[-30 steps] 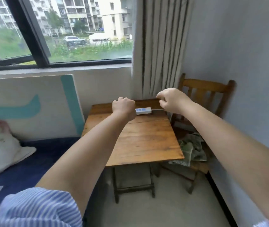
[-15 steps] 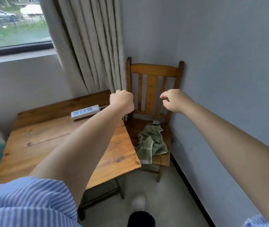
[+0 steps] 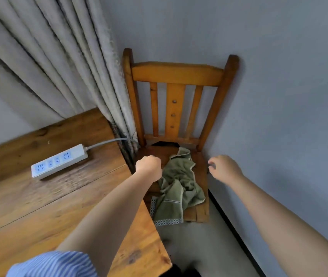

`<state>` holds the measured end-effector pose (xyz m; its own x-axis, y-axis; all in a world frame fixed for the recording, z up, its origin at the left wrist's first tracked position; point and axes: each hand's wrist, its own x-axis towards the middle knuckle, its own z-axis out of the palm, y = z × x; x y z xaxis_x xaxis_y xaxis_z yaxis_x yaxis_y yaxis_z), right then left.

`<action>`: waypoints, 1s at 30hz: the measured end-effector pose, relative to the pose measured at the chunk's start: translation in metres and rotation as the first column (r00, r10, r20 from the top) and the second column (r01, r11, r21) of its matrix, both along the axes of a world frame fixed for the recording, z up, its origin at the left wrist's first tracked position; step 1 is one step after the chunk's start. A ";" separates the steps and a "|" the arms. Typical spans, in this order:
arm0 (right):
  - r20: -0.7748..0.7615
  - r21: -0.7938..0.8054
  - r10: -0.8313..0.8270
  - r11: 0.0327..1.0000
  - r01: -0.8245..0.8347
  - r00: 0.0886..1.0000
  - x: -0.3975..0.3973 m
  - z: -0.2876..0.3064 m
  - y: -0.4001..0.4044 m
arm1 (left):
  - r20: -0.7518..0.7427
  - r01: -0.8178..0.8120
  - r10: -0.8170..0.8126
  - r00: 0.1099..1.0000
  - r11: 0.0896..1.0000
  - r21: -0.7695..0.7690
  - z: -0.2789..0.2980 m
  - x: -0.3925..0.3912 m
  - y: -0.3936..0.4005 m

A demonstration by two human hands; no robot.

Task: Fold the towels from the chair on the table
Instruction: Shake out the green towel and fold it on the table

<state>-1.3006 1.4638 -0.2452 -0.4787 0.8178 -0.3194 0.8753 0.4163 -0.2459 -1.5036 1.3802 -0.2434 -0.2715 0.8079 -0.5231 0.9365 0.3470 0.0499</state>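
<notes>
Table (image 3: 39,206) at left carries only a white power strip (image 3: 59,161), so room for folding exists. Left hand (image 3: 149,166) is fisted, holding nothing, just beside the crumpled green towel (image 3: 179,186) on the wooden chair (image 3: 179,73) seat; right hand (image 3: 224,167) hovers loosely curled, also holding nothing. Recommended: pinch two adjacent corners, lift the towel free of the seat, and keep clear of the strip.

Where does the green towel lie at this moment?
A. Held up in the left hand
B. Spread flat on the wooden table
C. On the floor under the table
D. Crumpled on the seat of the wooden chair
D. The green towel lies bunched on the seat of the wooden chair, one patterned edge hanging over the front, with the left hand and right hand above it and neither gripping it.
</notes>
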 end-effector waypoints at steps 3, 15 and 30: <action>0.062 -0.062 -0.032 0.997 0.035 0.998 -0.001 -0.047 0.011 | 0.072 -0.067 0.072 0.995 0.995 -0.074 -0.044 -0.002 0.017; 0.243 -0.183 -0.083 0.974 0.129 0.966 -0.007 -0.250 0.036 | 0.074 -0.522 0.540 0.838 0.834 -0.180 -0.230 0.005 0.060; -0.012 -0.216 -0.192 0.959 0.185 0.981 -0.015 -0.243 0.056 | 0.223 -0.611 0.603 0.766 0.791 -0.043 -0.218 -0.001 0.071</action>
